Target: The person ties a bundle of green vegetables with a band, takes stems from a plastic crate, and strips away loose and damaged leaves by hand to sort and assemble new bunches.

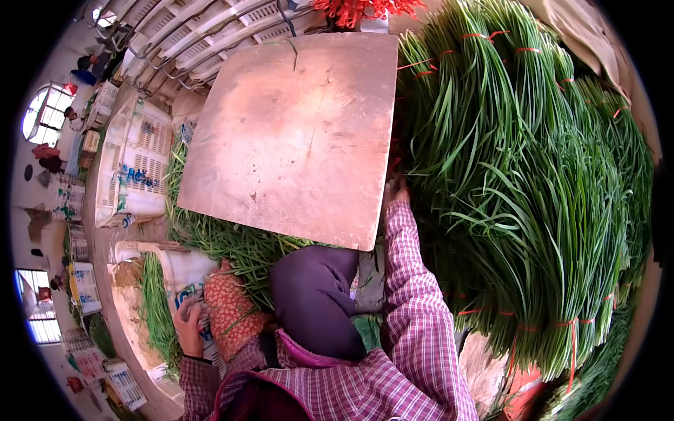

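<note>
I list banded green bundles (pixel 540 168), done, beyond the tabletop's (pixel 295 140) right edge; loose greens (pixel 235 242), unbanded, past its near edge; left hand (pixel 188 326) apart, fingers loosely parted; right hand (pixel 398 191) at right edge, grip hidden.

The tabletop (pixel 295 140) looks like metal, smooth with a soft sheen, marked by scratches. The long green leaves (pixel 519 161) are smooth and faintly glossy. The slotted crate (pixel 146 165) looks plastic; the checked sleeve (pixel 414 274) and dark trousers (pixel 309 284) are matt cloth.
</note>
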The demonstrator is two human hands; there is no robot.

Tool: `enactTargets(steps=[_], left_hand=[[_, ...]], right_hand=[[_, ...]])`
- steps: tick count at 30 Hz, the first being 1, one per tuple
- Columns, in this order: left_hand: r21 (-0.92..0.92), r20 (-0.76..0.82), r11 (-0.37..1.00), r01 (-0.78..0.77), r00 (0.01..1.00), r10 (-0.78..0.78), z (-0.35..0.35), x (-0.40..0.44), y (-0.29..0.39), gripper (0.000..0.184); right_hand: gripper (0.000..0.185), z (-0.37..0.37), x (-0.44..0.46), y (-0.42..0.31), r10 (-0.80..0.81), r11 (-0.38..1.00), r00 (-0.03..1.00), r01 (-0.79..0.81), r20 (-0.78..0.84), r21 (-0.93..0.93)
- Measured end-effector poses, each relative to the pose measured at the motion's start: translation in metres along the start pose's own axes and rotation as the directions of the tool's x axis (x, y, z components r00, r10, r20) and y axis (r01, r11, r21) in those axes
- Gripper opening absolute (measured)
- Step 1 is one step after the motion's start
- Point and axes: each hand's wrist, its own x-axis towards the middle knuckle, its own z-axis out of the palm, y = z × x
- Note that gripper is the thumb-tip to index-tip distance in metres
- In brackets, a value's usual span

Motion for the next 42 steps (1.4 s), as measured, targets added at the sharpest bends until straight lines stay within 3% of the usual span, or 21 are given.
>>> enactTargets(steps=[2,4,6,8,10,14,16,18,20,21,24,28,31,32,34,35,36,37,38,40,42], left_hand=[[-0.009,-0.026,1.0,0.026,0.999,-0.026,-0.01,-0.001,-0.006,0.028],[0.035,-0.029,0.999,0.035,0.999,-0.034,-0.018,-0.004,-0.01,0.03],[0.015,-0.058,0.999,0.037,0.998,-0.036,-0.019,-0.007,-0.013,0.029],[0.038,-0.074,0.999,-0.017,0.997,0.019,-0.023,-0.01,-0.015,0.029],[0.024,-0.07,0.999,-0.04,0.997,0.041,-0.025,-0.015,-0.007,0.027],[-0.059,-0.072,0.994,-0.087,0.994,0.083,-0.045,-0.021,-0.014,0.026],[-0.101,-0.101,0.985,-0.14,0.986,0.13,-0.056,-0.023,-0.019,0.024],[-0.084,-0.163,0.98,-0.179,0.973,0.163,-0.07,-0.029,-0.019,0.022],[-0.1,-0.227,0.973,-0.21,0.957,0.183,-0.089,-0.035,-0.034,0.021],[-0.051,-0.256,0.975,-0.214,0.947,0.194,-0.096,-0.042,-0.029,0.021],[-0.345,-0.29,0.919,-0.191,0.953,0.089,-0.119,-0.071,-0.02,0.022],[-0.543,-0.35,0.784,-0.302,0.93,0.116,-0.15,-0.112,-0.004,0.021],[-0.312,-0.539,0.875,-0.37,0.828,0.158,-0.183,-0.138,-0.005,0.023],[-0.262,-0.583,0.899,-0.351,0.8,0.142,-0.195,-0.146,-0.016,0.025],[0.194,-0.522,0.976,-0.102,0.831,0.19,-0.224,-0.16,-0.042,0.053],[0.191,-0.529,0.977,-0.096,0.828,0.185,-0.23,-0.162,-0.049,0.053],[0.572,-0.397,0.819,0.028,0.884,0.247,-0.235,-0.165,-0.055,0.073],[0.856,-0.246,0.508,0.094,0.939,0.239,-0.239,-0.167,-0.063,0.095],[0.852,-0.243,0.515,0.094,0.942,0.23,-0.24,-0.164,-0.069,0.095],[0.867,-0.031,0.495,-0.06,0.984,0.174,-0.235,-0.146,-0.077,0.122],[0.849,0.097,0.488,-0.203,0.968,0.233,-0.225,-0.118,-0.088,0.13]], right_hand=[[0.026,-0.001,-0.033,0.001,-0.083,0.992,0.992,0.091,0.098,-0.085],[0.026,-0.011,-0.079,-0.003,-0.138,0.939,0.935,0.228,0.327,-0.256],[0.024,-0.005,-0.145,-0.012,-0.314,0.728,0.885,0.456,0.344,-0.511],[0.021,0.003,-0.198,-0.032,-0.356,0.578,0.816,0.576,0.456,-0.578],[0.019,0.042,-0.27,-0.065,-0.413,0.078,0.498,0.853,0.762,-0.516],[0.02,0.091,-0.358,-0.113,-0.384,-0.251,0.268,0.891,0.884,-0.379],[0.023,0.115,-0.392,-0.135,-0.32,-0.316,0.276,0.871,0.906,-0.376],[0.027,0.144,-0.424,-0.137,-0.226,-0.114,0.423,0.883,0.877,-0.455],[0.028,0.179,-0.441,-0.119,-0.099,-0.098,0.403,0.906,0.91,-0.412],[0.03,0.198,-0.437,-0.105,-0.023,-0.109,0.305,0.946,0.952,-0.306],[0.031,0.25,-0.404,-0.048,0.195,0.058,0.328,0.937,0.924,-0.345],[0.029,0.296,-0.311,0.039,0.361,-0.093,0.365,0.93,0.858,-0.356],[0.03,0.307,-0.197,0.074,0.343,-0.112,0.34,0.94,0.876,-0.321],[0.039,0.308,-0.188,0.076,0.335,-0.301,0.359,0.917,0.871,-0.262],[0.045,0.303,-0.106,0.077,0.312,-0.316,0.021,0.945,0.95,0.083],[0.048,0.298,-0.114,0.075,0.288,-0.315,0.089,0.949,0.954,0.007],[0.051,0.295,-0.123,0.071,0.266,-0.315,0.164,0.946,0.95,-0.075],[0.055,0.297,-0.141,0.06,0.319,-0.375,0.323,0.906,0.891,-0.194],[0.055,0.297,-0.161,0.05,0.335,-0.368,0.49,0.854,0.804,-0.367],[0.055,0.288,-0.128,0.027,0.253,-0.412,0.238,0.903,0.938,-0.118],[0.053,0.286,-0.226,0.013,0.267,-0.659,0.417,0.737,0.869,-0.151]])
